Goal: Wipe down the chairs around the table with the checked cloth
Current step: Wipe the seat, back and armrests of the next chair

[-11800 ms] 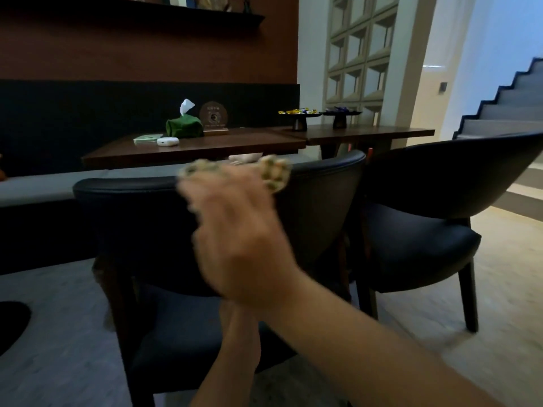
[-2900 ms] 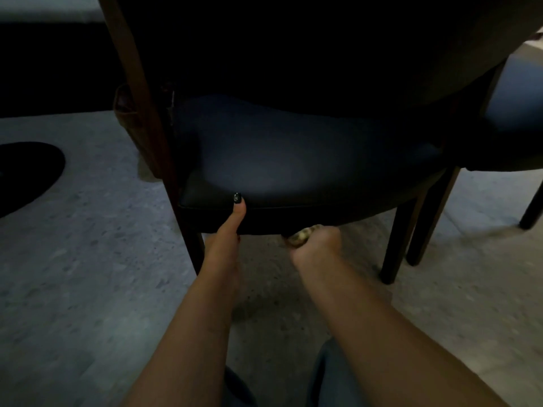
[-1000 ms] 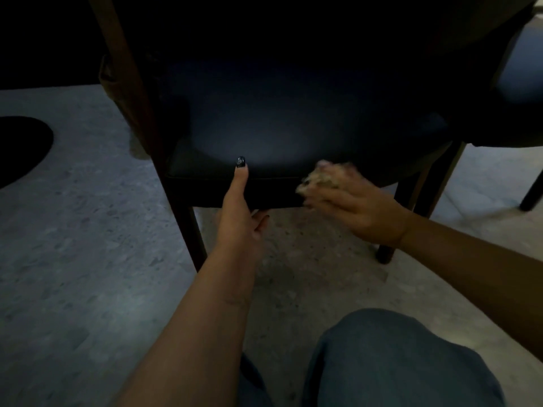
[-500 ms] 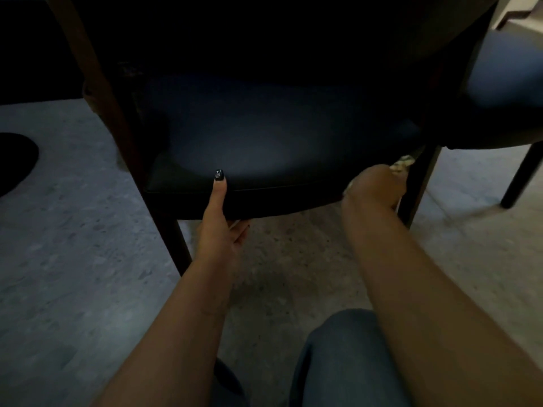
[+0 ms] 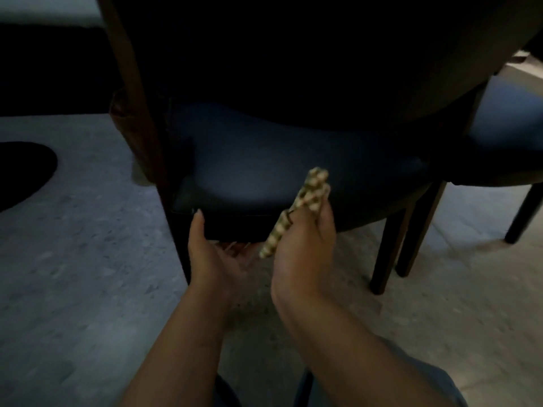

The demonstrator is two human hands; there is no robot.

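Cloth, folded into a checked strip, stands pinched in the right hand just before the chair seat's front edge. The left hand lies palm-up and relaxed, thumb touching that edge, above the floor.

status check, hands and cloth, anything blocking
Right hand grips the checked cloth, lifted off the chair seat. Left hand open, palm up, thumb on the seat's front edge. Nothing in the way.
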